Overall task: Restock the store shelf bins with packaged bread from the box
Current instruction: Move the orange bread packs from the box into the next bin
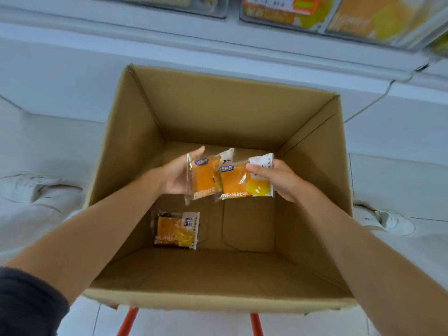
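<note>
While both arms reach into the cardboard box (135,132), one bread pack (176,230) lies flat on the box floor by the near-left corner. Above it, left hand (178,177) cups a second pack (204,178), fingers loosely curled behind it. Right hand (278,179) pinches a third pack (244,181), overlapping the second. Shelf bins (339,18) beyond the far edge, blurred.

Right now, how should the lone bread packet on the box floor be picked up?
The packet lies flat, label up, beside the cardboard box's left wall. Probably best to come straight down and pinch its right-hand sealed edge, which faces bare floor.
</note>
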### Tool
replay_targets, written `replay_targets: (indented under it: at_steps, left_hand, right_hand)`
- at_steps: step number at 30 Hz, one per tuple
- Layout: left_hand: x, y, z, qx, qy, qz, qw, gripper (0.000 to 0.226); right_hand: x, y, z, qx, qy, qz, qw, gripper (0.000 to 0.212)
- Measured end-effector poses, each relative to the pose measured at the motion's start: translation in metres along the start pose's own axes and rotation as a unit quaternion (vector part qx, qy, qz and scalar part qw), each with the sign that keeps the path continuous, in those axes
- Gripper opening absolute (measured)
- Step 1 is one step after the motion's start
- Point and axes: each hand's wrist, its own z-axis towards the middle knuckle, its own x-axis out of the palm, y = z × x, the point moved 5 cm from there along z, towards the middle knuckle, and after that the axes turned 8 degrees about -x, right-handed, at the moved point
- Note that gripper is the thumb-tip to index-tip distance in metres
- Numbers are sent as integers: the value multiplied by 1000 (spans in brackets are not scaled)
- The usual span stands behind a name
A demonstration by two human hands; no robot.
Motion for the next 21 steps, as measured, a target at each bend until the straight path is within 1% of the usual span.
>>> replay_targets:
  at_steps: [2,3,4,6,8,10,12,14,15,16,18,19,21]
  left_hand:
    - [21,-11,-21,8,24,8,1000,91]
    - [30,-16,-32,18,24,21,999,100]
    - [36,-20,-40,28,18,29,999,104]
    - [48,-27,-56,54,-4,59,997,98]
    - [60,-32,-67,79,-14,104,991,82]
    - [71,-38,-75,97,-45,137,985,69]
    - [76,-46,-79,117,-127,157,972,65]
    - [81,-55,-85,158,-225,210,938,80]
    - [87,-58,-87,177,-250,236,922,87]
    - [95,-61,-88,199,-255,252,912,84]
    - [113,-64,-91,239,-253,258,901,57]
    - [120,-67,-93,252,-255,253,898,48]
    - [132,-72,-97,264,-233,240,905,47]
  right_hand:
    - [3,13,-7,-10,7,22,1000,70]
    - [4,19,-11,-16,10,33,999,64]
    - [6,25,-15,-22,15,43,999,56]
    - [10,34,-22,-25,27,69,997,44]
    - [15,46,-28,-33,29,99,994,42]
    - [20,59,-35,-52,16,112,992,36]
    - [19,72,-41,-71,-35,115,990,32]
    - [11,81,-44,-79,-92,129,984,44]
    - [10,85,-47,-80,-103,133,982,46]
    - [9,89,-50,-84,-106,121,983,45]
    - [7,95,-57,-91,-116,86,985,43]
    - [3,98,-61,-95,-130,79,984,49]
    - [-7,102,-69,-95,-147,77,982,80]
